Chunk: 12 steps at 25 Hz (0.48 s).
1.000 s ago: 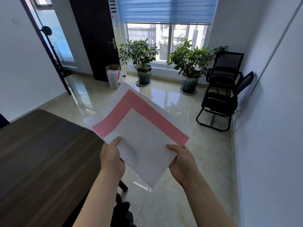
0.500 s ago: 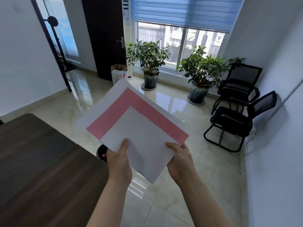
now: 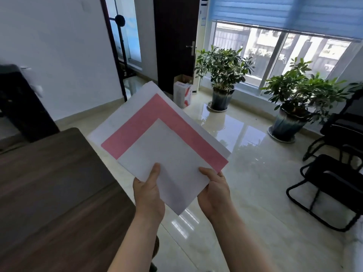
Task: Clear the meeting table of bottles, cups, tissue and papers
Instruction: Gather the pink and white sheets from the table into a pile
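I hold a fanned stack of papers [image 3: 165,146] in front of me, above the floor and just past the table's corner. It has a white sheet on top, a pink sheet under it and a larger white sheet at the back. My left hand [image 3: 148,195] grips the stack's near left edge with the thumb on top. My right hand [image 3: 214,190] grips the near right edge the same way. The dark wooden meeting table [image 3: 53,185] fills the lower left, and the part in view bears nothing.
Two potted plants [image 3: 223,75] [image 3: 294,103] stand on the glossy tiled floor below the window. Black chairs [image 3: 334,173] line the right wall. A white and red box [image 3: 183,94] sits by the dark door. A black stand [image 3: 120,55] rises at the left wall.
My view has swung to the left and closer to the window side. The papers stay in both hands, and the table's corner now lies further left of them.
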Each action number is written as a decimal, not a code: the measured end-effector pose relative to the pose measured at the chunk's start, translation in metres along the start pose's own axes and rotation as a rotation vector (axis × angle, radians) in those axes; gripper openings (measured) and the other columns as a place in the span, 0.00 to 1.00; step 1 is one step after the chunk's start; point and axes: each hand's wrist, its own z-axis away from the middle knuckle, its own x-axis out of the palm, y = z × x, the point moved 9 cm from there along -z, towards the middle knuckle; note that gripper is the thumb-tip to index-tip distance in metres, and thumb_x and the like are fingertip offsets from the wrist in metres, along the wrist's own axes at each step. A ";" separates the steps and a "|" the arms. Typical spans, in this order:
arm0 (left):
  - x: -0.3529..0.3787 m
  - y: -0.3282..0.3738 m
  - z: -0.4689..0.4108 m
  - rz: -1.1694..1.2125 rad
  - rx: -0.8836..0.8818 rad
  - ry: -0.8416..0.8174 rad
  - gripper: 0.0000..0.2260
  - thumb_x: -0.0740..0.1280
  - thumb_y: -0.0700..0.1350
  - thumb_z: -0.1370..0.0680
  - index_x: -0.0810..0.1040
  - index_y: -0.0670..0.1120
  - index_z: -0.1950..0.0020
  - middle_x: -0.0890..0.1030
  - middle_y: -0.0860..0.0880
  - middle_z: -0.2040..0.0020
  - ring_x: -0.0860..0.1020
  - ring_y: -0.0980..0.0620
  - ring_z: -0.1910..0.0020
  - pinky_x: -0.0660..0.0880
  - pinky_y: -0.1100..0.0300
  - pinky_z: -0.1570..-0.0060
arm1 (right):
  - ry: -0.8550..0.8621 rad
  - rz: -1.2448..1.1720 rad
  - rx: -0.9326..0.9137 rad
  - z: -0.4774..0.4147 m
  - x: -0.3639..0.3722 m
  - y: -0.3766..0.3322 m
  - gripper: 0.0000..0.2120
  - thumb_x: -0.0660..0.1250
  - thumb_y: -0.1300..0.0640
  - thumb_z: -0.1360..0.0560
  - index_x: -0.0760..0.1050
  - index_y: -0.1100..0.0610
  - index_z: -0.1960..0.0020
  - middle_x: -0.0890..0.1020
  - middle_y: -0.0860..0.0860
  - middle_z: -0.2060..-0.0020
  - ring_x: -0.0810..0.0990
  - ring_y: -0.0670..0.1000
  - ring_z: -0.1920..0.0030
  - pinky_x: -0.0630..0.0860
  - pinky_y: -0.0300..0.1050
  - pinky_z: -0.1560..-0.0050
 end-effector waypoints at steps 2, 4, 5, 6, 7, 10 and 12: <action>0.009 0.008 -0.023 -0.022 0.076 0.043 0.15 0.74 0.46 0.20 0.80 0.56 0.35 0.86 0.53 0.44 0.84 0.47 0.44 0.82 0.54 0.56 | -0.064 0.044 0.050 -0.035 0.013 -0.003 0.14 0.64 0.71 0.21 0.80 0.60 0.41 0.87 0.57 0.48 0.87 0.58 0.51 0.81 0.53 0.49; 0.017 0.019 -0.048 -0.061 0.168 0.115 0.13 0.75 0.44 0.20 0.81 0.55 0.38 0.87 0.53 0.46 0.84 0.45 0.42 0.81 0.51 0.48 | -0.124 0.093 0.082 -0.069 0.029 -0.011 0.13 0.66 0.71 0.22 0.81 0.60 0.41 0.87 0.57 0.49 0.86 0.58 0.51 0.81 0.53 0.48; 0.022 0.023 -0.059 -0.080 0.203 0.153 0.12 0.76 0.43 0.21 0.82 0.53 0.39 0.88 0.53 0.46 0.84 0.45 0.41 0.81 0.50 0.45 | -0.139 0.124 0.088 -0.087 0.035 -0.017 0.13 0.67 0.71 0.23 0.82 0.61 0.41 0.87 0.57 0.50 0.86 0.58 0.51 0.81 0.53 0.48; 0.025 0.026 -0.069 -0.100 0.226 0.178 0.12 0.76 0.43 0.21 0.82 0.52 0.39 0.88 0.52 0.47 0.84 0.44 0.41 0.80 0.49 0.44 | -0.135 0.161 0.070 -0.103 0.039 -0.024 0.13 0.68 0.71 0.24 0.82 0.61 0.41 0.87 0.57 0.51 0.86 0.57 0.52 0.81 0.52 0.48; 0.030 0.028 -0.078 -0.117 0.249 0.193 0.12 0.76 0.43 0.21 0.83 0.51 0.39 0.88 0.51 0.46 0.84 0.44 0.41 0.80 0.49 0.43 | -0.123 0.205 0.047 -0.118 0.040 -0.033 0.14 0.70 0.72 0.25 0.82 0.62 0.41 0.87 0.57 0.51 0.86 0.58 0.52 0.81 0.53 0.49; 0.049 0.034 -0.105 -0.131 0.302 0.223 0.16 0.75 0.40 0.21 0.81 0.45 0.33 0.87 0.46 0.42 0.85 0.43 0.43 0.80 0.51 0.48 | -0.168 0.384 -0.066 -0.164 0.051 -0.063 0.14 0.75 0.69 0.33 0.86 0.62 0.48 0.86 0.58 0.55 0.83 0.59 0.54 0.77 0.54 0.52; 0.060 0.034 -0.122 -0.130 0.314 0.269 0.17 0.75 0.39 0.21 0.80 0.42 0.32 0.87 0.44 0.42 0.85 0.43 0.45 0.80 0.53 0.51 | -0.245 0.470 -0.115 -0.187 0.063 -0.075 0.11 0.74 0.67 0.36 0.87 0.58 0.56 0.85 0.56 0.60 0.82 0.56 0.59 0.75 0.52 0.55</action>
